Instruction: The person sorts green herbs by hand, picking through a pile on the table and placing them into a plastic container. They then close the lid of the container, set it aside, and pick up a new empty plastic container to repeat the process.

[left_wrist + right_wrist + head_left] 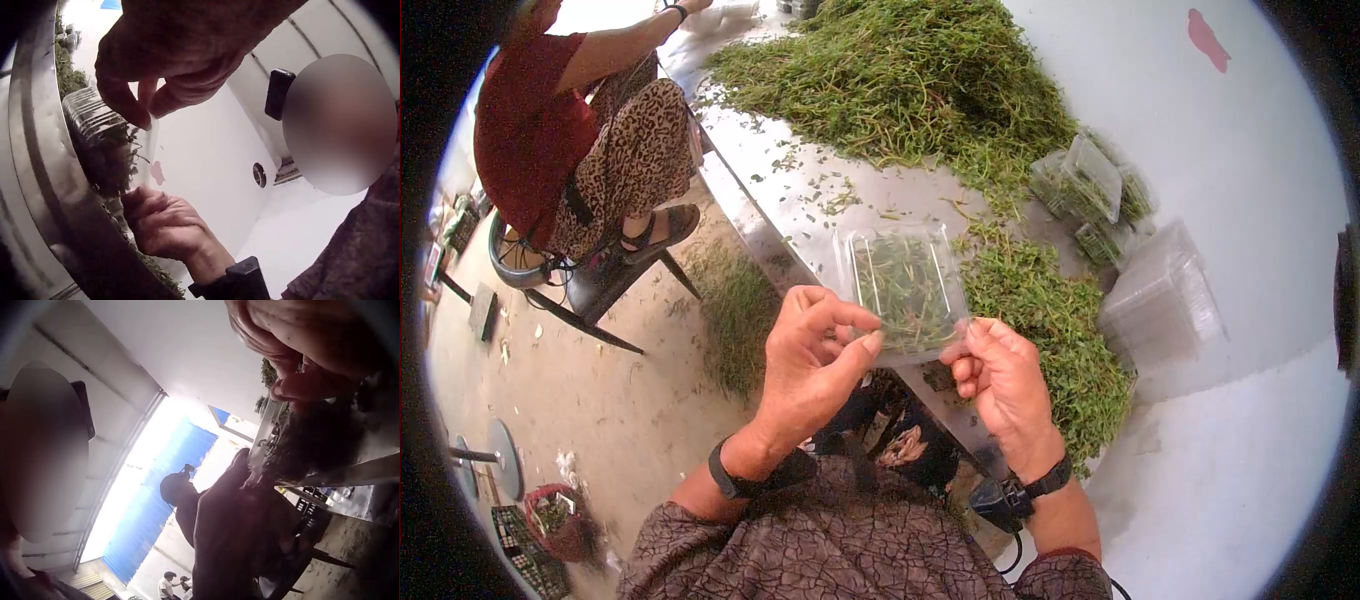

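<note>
A clear plastic clamshell box [905, 285] with green stems and leaves inside is held up in front of the body, over the table's near edge. My left hand [812, 348] pinches its near left corner between thumb and forefinger. At the near right corner, the fingers and thumb of my right hand [1006, 385] pinch the rim. From the left wrist, the box shows edge-on between the left hand [181, 56] above and the right hand [172, 231] below. The right wrist view has the box [265, 440] dark and partly hidden behind the hands.
A large pile of greens [920, 80] covers the table's far part, and a smaller heap [1045, 335] lies right of the box. Filled boxes [1090, 180] and a stack of nested clear boxes [1160, 300] stand further right. Another person [535, 140] is at the left, by a dark chair [605, 285].
</note>
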### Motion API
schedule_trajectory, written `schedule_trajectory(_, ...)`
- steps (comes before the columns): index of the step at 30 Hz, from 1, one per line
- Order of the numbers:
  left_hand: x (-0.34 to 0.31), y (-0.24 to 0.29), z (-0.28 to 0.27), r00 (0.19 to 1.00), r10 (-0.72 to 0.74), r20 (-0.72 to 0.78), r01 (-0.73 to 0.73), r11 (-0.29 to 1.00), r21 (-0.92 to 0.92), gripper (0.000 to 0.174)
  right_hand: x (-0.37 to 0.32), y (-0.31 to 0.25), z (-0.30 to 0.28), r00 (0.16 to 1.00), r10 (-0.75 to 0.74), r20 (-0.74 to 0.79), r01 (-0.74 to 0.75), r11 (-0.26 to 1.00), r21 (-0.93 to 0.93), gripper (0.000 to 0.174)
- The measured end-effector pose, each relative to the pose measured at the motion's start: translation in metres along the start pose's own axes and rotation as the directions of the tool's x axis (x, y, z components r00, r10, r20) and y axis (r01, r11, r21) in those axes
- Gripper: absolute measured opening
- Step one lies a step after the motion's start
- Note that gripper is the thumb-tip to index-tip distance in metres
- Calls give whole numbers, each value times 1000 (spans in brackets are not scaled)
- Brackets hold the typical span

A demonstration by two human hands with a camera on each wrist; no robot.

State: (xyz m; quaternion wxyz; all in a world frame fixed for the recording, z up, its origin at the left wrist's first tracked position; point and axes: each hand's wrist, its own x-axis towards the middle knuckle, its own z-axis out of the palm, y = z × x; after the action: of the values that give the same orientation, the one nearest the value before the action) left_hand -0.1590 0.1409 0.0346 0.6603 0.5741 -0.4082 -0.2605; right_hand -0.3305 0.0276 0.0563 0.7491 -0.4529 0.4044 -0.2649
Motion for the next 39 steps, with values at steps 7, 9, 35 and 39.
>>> schedule_trajectory(7,12,-7,-22,983,-170,-64,160,979,-129,25,-9,-14,-5,990,-137,-23,133,983,-124,17)
schedule_trajectory(9,17,-7,-28,984,-164,-63,158,983,-99,26,-15,-19,-7,990,-141,16,142,972,-187,18)
schedule_trajectory(35,5,42,-41,854,-326,406,292,945,146,20,-73,-36,-14,960,-9,279,183,776,-603,15)
schedule_trajectory(39,-3,33,-40,864,-288,414,262,958,120,17,-75,-33,-17,957,-21,290,194,789,-583,13)
